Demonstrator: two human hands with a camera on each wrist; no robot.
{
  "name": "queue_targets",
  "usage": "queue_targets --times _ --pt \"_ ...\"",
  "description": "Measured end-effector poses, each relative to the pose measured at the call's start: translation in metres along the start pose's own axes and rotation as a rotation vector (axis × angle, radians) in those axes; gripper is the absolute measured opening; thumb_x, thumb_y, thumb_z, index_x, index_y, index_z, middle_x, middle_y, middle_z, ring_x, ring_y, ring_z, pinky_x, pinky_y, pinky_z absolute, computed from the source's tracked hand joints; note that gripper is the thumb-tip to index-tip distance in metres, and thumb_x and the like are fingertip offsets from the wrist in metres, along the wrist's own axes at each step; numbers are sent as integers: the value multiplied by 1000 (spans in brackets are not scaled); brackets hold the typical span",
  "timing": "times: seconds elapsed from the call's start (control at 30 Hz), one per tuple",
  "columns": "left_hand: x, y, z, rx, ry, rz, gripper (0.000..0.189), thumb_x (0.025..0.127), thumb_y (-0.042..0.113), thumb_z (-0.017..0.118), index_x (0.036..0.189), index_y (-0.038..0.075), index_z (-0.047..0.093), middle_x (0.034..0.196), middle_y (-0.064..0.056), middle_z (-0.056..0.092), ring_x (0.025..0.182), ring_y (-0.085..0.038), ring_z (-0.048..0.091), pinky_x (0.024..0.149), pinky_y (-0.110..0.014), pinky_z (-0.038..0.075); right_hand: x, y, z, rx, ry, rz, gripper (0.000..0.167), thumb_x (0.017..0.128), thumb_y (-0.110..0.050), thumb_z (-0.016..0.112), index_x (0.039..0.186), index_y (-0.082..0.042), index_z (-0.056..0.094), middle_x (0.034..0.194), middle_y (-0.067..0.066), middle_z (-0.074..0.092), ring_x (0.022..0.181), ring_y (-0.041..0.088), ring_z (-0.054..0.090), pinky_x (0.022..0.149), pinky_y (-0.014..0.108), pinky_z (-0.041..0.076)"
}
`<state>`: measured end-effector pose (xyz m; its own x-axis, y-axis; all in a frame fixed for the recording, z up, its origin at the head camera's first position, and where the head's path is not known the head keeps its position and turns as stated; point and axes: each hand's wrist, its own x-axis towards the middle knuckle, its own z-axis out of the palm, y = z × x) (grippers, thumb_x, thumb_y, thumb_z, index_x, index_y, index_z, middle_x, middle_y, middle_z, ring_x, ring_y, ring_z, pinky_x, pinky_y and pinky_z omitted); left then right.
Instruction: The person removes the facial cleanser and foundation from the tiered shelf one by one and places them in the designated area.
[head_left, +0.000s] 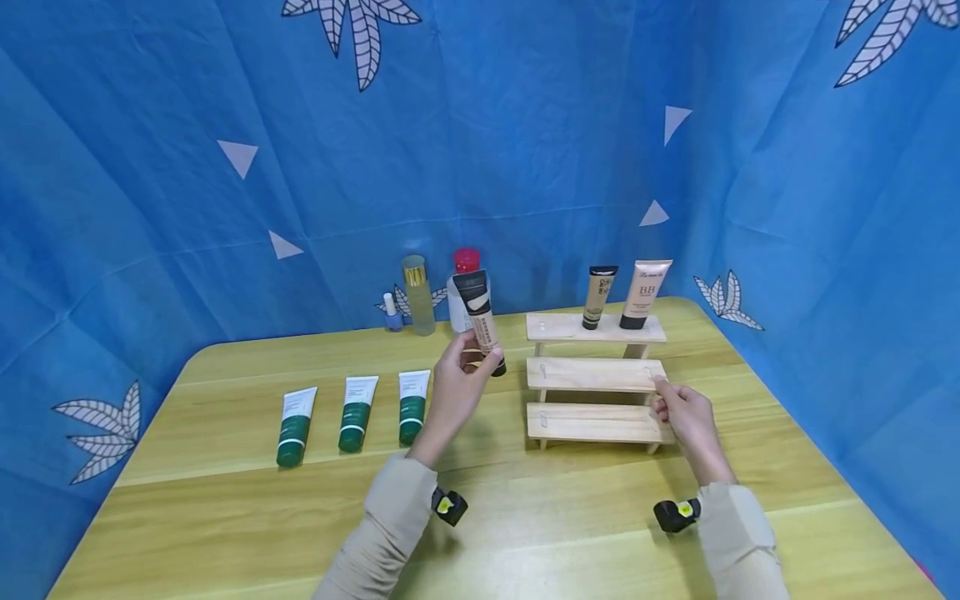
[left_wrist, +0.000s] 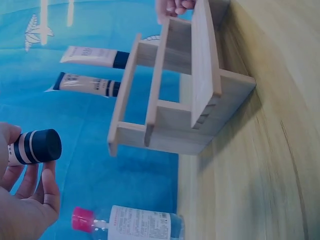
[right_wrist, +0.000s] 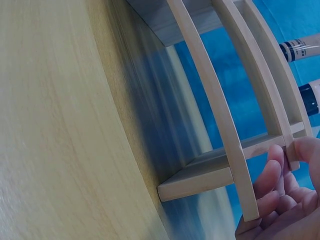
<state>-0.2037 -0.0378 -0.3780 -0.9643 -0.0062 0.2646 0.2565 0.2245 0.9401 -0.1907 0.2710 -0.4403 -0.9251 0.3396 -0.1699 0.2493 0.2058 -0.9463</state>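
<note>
Pinching beige tube (head_left: 482, 323) left of wooden stand (head_left: 592, 375): left hand (head_left: 454, 385), fingers curled | right hand (head_left: 690, 415) gripping stand's right end, fingertips bent | tube probably light, squeezable, slick; best held near stiff cap (left_wrist: 47, 145)

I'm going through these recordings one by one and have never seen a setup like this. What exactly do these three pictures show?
There is no machine: a person works with two bare hands. The wide picture comes from a camera worn on the head. The other two come from wrist cameras, which is why the scene looks turned sideways.

The left hand holds a beige-and-black tube, cap down, above the wooden table. The right hand grips the right end of a three-step stand, whose top step bears two upright tubes. Toward the left are three green-and-white tubes. Along the back stand a small white-capped bottle, a gold-capped bottle and a red-capped bottle.
</note>
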Motion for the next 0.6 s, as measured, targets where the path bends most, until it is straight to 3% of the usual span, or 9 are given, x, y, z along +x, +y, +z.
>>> queue_targets --times 0.33,0.6 --pt "-22 0 -20 -38 31 -35 47 88 25 67 130 10 52 109 -10 59 94 -19 61 76 -26 48 1 0 0 -2 7 14 43 97 -42 48 98 0 54 67 -9 55 62 3 50 59 17 45" --pt "-44 -8 -37 -60 13 -63 51 89 17 67 134 7 46 111 -15 58 93 -21 63 73 -21 49 2 0 1 32 25 0 37 96 -39 51 90 -3 56 66 -9 55 61 4 50 57 17 45"
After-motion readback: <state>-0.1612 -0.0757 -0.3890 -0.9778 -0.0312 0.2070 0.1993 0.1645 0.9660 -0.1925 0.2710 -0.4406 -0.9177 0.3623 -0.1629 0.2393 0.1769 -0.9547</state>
